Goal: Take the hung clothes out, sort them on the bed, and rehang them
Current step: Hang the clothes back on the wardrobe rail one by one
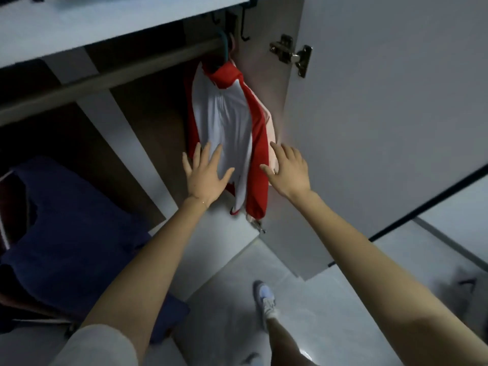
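Against the hung jacket, two spread, flat hands.

Dim, cool indoor light; wardrobe interior falls into deep shadow. Soft focus overall, slight motion blur, and wide-angle bending of straight edges toward the frame borders.
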Demonstrator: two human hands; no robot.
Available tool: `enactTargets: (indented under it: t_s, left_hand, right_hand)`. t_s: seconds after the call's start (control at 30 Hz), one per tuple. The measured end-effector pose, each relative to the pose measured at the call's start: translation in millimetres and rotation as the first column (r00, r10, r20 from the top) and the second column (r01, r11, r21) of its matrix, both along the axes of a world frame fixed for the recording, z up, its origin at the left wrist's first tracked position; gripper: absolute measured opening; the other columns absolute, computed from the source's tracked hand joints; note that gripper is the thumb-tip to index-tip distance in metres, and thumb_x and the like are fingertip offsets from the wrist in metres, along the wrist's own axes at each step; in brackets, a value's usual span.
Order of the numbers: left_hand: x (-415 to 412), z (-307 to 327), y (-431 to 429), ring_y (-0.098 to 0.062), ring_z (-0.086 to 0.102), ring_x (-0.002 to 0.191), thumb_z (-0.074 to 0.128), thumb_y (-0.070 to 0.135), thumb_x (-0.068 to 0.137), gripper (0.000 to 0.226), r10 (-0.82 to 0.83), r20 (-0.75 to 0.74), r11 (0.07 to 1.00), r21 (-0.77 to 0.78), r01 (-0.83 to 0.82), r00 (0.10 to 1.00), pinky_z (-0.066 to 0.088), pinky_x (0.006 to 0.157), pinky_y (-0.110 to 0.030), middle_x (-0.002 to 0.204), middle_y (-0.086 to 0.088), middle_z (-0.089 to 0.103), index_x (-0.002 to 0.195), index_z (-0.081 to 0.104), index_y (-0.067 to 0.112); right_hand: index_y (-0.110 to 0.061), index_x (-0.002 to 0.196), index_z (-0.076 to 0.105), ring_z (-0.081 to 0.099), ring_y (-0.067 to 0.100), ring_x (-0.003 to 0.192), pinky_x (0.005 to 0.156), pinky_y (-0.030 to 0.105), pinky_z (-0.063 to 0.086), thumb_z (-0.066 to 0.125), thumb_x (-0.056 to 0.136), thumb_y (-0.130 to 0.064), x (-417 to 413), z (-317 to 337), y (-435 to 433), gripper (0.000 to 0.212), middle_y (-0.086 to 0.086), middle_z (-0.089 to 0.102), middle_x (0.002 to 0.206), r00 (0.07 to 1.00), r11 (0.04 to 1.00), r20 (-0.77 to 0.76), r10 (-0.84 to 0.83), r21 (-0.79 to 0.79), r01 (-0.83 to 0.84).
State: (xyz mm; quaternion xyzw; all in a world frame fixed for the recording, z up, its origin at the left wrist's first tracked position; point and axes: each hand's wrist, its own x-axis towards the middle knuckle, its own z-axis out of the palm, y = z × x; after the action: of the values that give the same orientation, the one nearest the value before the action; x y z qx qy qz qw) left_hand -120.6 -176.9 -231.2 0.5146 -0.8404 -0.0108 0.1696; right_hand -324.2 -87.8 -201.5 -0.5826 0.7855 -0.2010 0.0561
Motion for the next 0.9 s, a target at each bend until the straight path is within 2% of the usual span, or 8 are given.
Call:
enactTargets:
  t_s: [0.23,0.43,0.6,0.77,0.9]
  left_hand:
    - [-32.8,-23.2,61.8,-0.027,0.003,0.153,0.04,0.06,0.097,0.073,-0.128,0.052,0.985,0.124,0.121,0.99,-0.001,0.118,-0.058,0.165,-0.006,0.013,0.158,0.016,0.028]
    - [-73.0,-17.2,102.2,-0.027,0.008,0.152,0.049,0.055,0.096,0.072,-0.248,0.01,0.964,0.1,0.246,0.969,0.002,0.118,-0.061,0.164,-0.006,0.018,0.157,0.022,0.027]
    - [-102.8,-19.6,148.1,-0.027,0.009,0.152,0.045,0.058,0.096,0.072,-0.314,0.056,0.948,0.081,0.309,0.948,0.002,0.118,-0.058,0.164,-0.005,0.019,0.156,0.023,0.027]
    - [-146.8,-22.5,213.0,-0.026,0.008,0.152,0.044,0.059,0.097,0.072,-0.393,0.074,0.917,0.099,0.385,0.917,0.003,0.12,-0.057,0.164,-0.005,0.018,0.157,0.02,0.029]
    - [-193.0,-22.5,279.2,-0.027,0.006,0.153,0.041,0.059,0.098,0.071,-0.467,0.074,0.88,0.139,0.454,0.881,-0.002,0.12,-0.057,0.165,-0.005,0.015,0.158,0.017,0.029]
  right_hand:
    - [-0.025,0.154,0.024,0.016,0.03,0.149,0.119,0.045,0.015,0.043,0.098,-0.054,-8.1,-17.6,96.8,0.067,0.008,0.025,0.16,0.996,0.993,-0.02,-0.088,0.075,0.089]
    - [-0.025,0.155,0.024,0.017,0.03,0.148,0.118,0.043,0.016,0.047,0.097,-0.051,-28.4,-13.2,155.6,0.067,0.008,0.027,0.159,0.983,0.981,-0.012,-0.186,0.046,0.186]
    - [-0.026,0.155,0.021,0.016,0.03,0.148,0.118,0.043,0.017,0.044,0.098,-0.053,-50.6,-17.1,215.0,0.068,0.007,0.026,0.159,0.963,0.962,-0.036,-0.266,0.061,0.268]
    - [-0.026,0.156,0.018,0.012,0.029,0.149,0.118,0.044,0.016,0.043,0.099,-0.053,-86.7,-16.8,300.4,0.068,0.007,0.021,0.161,0.927,0.923,-0.016,-0.374,0.088,0.374]
    - [-0.027,0.156,0.018,0.012,0.029,0.149,0.12,0.044,0.014,0.044,0.098,-0.053,-121.5,-18.7,380.5,0.068,0.008,0.021,0.161,0.892,0.888,-0.009,-0.451,0.091,0.45]
